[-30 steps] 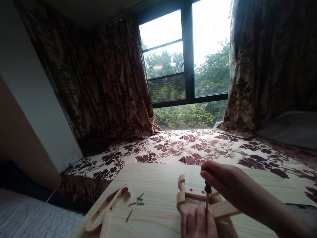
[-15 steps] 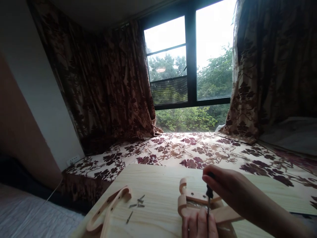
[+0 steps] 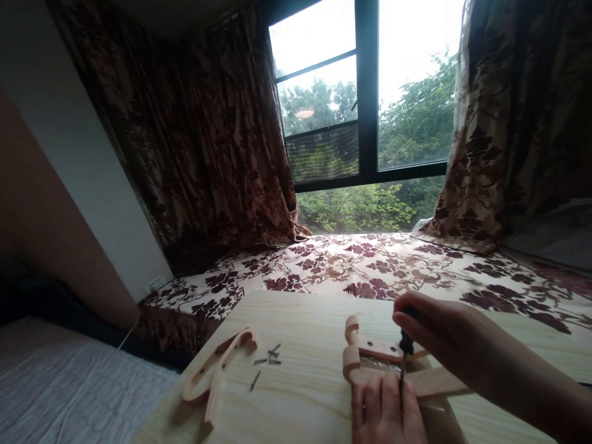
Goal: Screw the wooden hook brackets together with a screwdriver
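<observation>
My right hand (image 3: 428,324) is closed around the dark handle of a screwdriver (image 3: 406,343). The shaft points down between the fingers of my left hand (image 3: 388,407), where its tip is hidden. With fingers pressed together, my left hand holds down a curved wooden piece (image 3: 441,382) with a curled end. Just behind it lies a second curled wooden piece (image 3: 380,349) with dark holes. Something clear and shiny, perhaps plastic film (image 3: 377,365), shows between the two. All of this rests on a pale wooden board (image 3: 314,327).
Several screws (image 3: 274,354) lie loose on the board, left of my hands. Farther left are two more curved wooden pieces (image 3: 224,364). Beyond the board, a flower-patterned cloth (image 3: 324,262) covers the ledge under the window. A bed (image 3: 83,376) stands at lower left.
The view has shifted, so everything sits a little farther right and higher. Both hands keep their places on the wooden piece and screwdriver.
</observation>
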`<state>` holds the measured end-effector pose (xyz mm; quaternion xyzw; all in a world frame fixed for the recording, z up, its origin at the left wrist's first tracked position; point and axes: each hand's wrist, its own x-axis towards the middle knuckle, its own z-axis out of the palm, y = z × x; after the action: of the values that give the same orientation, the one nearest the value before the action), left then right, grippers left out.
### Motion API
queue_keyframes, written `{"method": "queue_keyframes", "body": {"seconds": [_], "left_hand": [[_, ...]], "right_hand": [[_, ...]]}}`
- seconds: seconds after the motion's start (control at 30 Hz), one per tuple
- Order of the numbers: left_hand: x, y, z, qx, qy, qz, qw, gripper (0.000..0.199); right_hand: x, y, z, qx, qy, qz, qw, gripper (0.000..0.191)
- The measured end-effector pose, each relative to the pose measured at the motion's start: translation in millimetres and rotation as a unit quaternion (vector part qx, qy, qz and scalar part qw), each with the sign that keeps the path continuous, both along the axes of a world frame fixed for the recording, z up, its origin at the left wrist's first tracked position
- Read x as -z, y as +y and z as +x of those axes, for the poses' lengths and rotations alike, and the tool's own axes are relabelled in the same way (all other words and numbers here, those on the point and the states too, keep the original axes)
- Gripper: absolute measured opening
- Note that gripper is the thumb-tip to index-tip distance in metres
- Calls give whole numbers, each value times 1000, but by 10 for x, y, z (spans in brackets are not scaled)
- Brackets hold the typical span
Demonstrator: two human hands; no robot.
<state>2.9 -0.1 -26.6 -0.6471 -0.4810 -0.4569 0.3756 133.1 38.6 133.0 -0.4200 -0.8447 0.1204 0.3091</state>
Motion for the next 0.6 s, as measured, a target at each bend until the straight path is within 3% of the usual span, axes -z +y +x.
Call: {"method": "queue_keyframes", "body": {"seconds": [0.17,0.33,0.53,0.6], "left_hand": [[-59,13,38,7,-29,23,999,34],[-56,42,23,2,-31,53,998,33],[-30,54,40,1,-32,36,999,38],[-34,83,93,1,-61,67,996,38]], "right_hand": [[-27,-18,-5,-4,-4,-10,1000,28],[-16,8,-2,-4,-2,-15,1000,27],[2,24,2,-9,5,-18,1000,25],[4,21,1,-8,7,-12,1000,24]]}}
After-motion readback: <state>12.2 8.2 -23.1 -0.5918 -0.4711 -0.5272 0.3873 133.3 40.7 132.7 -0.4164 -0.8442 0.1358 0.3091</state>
